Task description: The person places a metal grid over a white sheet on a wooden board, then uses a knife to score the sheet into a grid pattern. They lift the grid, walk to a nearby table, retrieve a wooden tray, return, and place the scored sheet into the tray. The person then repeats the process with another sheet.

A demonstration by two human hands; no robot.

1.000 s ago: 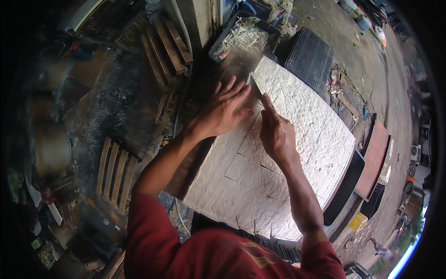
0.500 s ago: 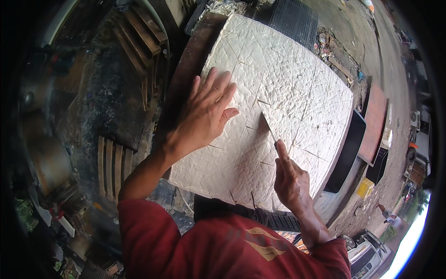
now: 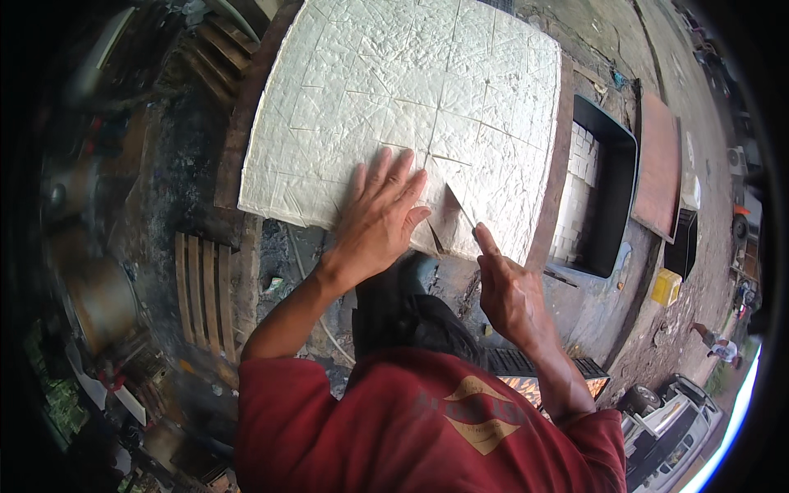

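Observation:
A white, crinkled slab (image 3: pixel 353 74), scored with intersecting cuts, lies on a dark brown board (image 3: pixel 554 189). My left hand (image 3: pixel 374 218) rests flat on the slab near its near edge, fingers spread. My right hand (image 3: pixel 509 300) is closed round the handle of a long knife (image 3: pixel 460 204), index finger along it; the blade angles up and left over the slab, right of my left hand. A short open slit shows in the slab between my hands.
At the right stand a bin (image 3: pixel 626 156) holding white blocks (image 3: pixel 579 189), a reddish panel (image 3: pixel 657 164) and a yellow container (image 3: pixel 666 287). Slatted pallets (image 3: pixel 204 287) lie at the left. Farther off at lower right are a person (image 3: pixel 723 347) and a vehicle (image 3: pixel 678 431).
The view has shifted, showing the bin's contents and more ground below the slab. Both hands and the knife have moved from the slab's far and middle parts to near its near edge.

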